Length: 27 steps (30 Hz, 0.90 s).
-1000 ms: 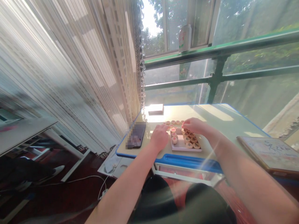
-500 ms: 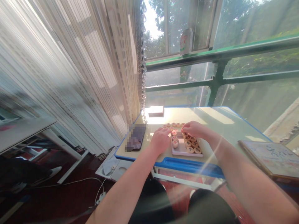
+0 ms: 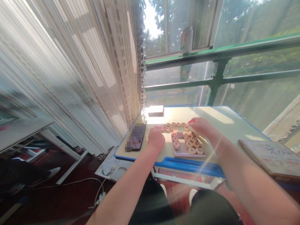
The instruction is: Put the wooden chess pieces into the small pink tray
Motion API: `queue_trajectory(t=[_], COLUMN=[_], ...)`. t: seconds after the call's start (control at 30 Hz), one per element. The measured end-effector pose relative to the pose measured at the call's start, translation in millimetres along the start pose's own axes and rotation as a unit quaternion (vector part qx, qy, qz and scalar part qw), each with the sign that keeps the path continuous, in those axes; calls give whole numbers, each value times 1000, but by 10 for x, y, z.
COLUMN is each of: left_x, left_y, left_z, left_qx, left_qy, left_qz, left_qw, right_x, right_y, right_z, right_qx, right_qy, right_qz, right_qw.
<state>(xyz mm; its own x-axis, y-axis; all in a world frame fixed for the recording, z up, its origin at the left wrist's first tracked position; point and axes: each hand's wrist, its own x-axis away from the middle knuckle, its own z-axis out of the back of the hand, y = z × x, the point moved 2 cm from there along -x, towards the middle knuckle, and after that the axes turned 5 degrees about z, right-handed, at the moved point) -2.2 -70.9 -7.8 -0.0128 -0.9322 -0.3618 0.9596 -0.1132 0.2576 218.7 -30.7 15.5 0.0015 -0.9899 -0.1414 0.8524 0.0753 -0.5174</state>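
Round wooden xiangqi pieces (image 3: 178, 124) stand in two short rows behind a shallow box on the table. My left hand (image 3: 156, 138) is curled at the left end of the front row, its fingertips against a piece (image 3: 162, 128) there and partly hidden. My right hand (image 3: 199, 125) has its fingers pinched together at the right end, on an end piece (image 3: 186, 127). The pale open box (image 3: 180, 154) holds red-marked pieces (image 3: 176, 139) down its left side. Dark-marked pieces (image 3: 192, 150) fill two columns on its right, with bare floor between.
A phone (image 3: 138, 137), partly pixelated, lies at the table's left. A small white box (image 3: 156, 110) sits at the back left, and a framed board (image 3: 269, 157) at the right. Past the table are a green railing (image 3: 178, 86) and a can (image 3: 186, 40). A curtain (image 3: 105, 78) hangs at left.
My left hand has moved left, off the box edge to the row's left end. My right hand has shifted right and back, uncovering the box's far pieces.
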Motion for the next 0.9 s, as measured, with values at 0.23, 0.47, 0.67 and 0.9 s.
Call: queue_trajectory(t=[0.23,0.47,0.67,0.9], left_x=[25,36,32,41], left_y=[38,72,112,125], left_z=[22,13,-6,31], left_qx=[-9,-3,-11,14], left_qy=[-20,-25,-44,-63], left_qz=[-21,-86,-106,-121], left_qw=[1000,996,993,991], right_x=[29,51,59,55], right_y=[-40,-58,-85,-56], right_z=[-32,-14,-30,-4], right_qx=[-9,-5,3,-1], right_qy=[-36,-33,-44,-10], right_qz=[-1,4,4,3], right_qw=[999,999,999,1000])
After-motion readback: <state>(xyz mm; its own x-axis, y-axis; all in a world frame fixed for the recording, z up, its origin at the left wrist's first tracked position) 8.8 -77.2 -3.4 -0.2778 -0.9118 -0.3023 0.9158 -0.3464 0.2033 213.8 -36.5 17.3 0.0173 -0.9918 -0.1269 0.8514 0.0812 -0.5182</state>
